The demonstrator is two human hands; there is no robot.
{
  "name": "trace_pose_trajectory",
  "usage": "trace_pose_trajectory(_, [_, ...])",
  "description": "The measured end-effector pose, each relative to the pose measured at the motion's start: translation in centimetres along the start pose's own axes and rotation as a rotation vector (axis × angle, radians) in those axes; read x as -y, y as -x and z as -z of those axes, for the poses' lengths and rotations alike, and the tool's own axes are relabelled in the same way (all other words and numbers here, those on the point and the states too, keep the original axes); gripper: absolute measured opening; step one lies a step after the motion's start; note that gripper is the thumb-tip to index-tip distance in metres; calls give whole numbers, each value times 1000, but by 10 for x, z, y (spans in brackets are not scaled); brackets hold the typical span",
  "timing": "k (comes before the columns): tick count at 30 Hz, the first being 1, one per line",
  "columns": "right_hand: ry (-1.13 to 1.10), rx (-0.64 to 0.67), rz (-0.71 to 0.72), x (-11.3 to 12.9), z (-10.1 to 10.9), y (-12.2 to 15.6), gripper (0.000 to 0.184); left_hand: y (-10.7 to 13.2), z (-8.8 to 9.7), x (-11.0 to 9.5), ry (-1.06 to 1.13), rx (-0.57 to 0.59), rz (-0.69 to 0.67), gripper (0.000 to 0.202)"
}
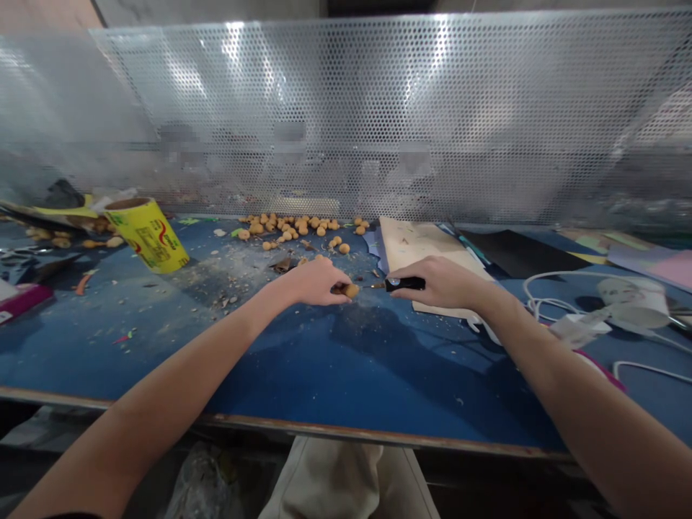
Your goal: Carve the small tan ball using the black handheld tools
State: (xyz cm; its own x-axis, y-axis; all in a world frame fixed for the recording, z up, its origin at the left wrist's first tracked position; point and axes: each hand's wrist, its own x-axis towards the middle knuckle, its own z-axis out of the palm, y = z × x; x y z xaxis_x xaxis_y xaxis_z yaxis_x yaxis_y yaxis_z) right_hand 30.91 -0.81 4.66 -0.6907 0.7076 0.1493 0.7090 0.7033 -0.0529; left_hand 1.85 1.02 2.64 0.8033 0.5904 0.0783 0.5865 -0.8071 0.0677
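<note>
- Our left hand [318,280] is closed at the fingertips, gripping a tan ball [352,290] that juts out toward our right side.
- Our right hand [435,280] is wrapped around the black handle of a tool [406,284], its fingers closed; the thin shaft points left, straight at the ball. We cannot tell whether its tip touches.
- We hold both ball and tool over the middle of the blue table [324,375], with their shadow falling on the nearer part of it.
- Beyond our left hand we see a pile [297,225] of similar tan balls, lying along the foot of a perforated screen [346,86].
- To the left of the pile, a yellow tube [153,241] stands tilted, its open end up.
- Past our right hand we have a pale board [416,238] lying flat, partly hidden by that hand, and a black sheet [522,249] to its right.
- At far right, near our right forearm, a white cable [576,274] loops beside a white roll [635,303].
- Pale crumbs lie scattered across the table, thickest between the tube and our left hand.
</note>
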Motion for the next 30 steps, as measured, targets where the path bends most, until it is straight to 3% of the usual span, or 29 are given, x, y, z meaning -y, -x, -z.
trace_pose_trajectory(7, [83, -1, -7, -1, -1, 0, 41, -1, 0, -16, -77, 73, 112, 33])
trace_pose_trajectory(14, [101, 44, -1, 1, 5, 1, 38, -2, 3, -18, 7, 70, 65, 19])
trace_pose_trajectory(30, [97, 35, -17, 2, 5, 1, 38, -1, 7, -19, 28, 69, 53, 19])
